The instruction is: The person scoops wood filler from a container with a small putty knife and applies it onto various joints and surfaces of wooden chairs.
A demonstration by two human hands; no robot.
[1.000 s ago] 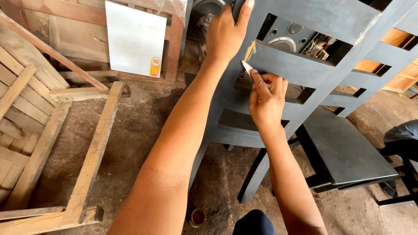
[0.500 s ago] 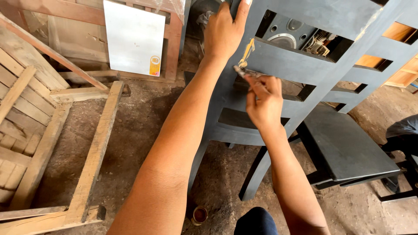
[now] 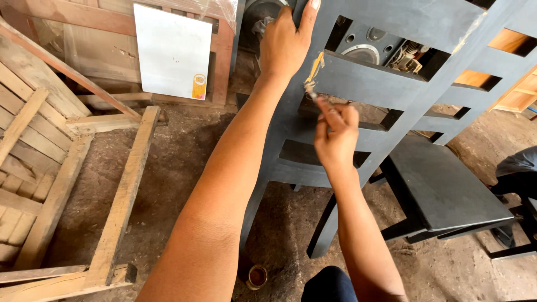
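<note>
On the dark grey wooden chair back (image 3: 386, 84): left hand (image 3: 285, 42) grips the upright, fingers wrapped | right hand (image 3: 335, 137) pinches a small scraper (image 3: 309, 89) at the yellow filler streak (image 3: 315, 66), just beyond the fingertips (image 3: 327, 109).

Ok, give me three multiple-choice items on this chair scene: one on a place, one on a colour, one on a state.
1. Where does the left hand rest?
A. on the top of the chair back
B. on the chair seat
C. on the wooden frame

2. What colour is the smear on the slat?
A. red
B. yellowish
C. blue

3. How is the right hand set?
A. flat and open
B. pinched on a small tool at the slat
C. hanging free

Answers: 1 A, its fingers wrap over the upper rail; 2 B, it stands out yellow on dark grey; 3 B, the fingertips close on the tool beside the smear.
</note>
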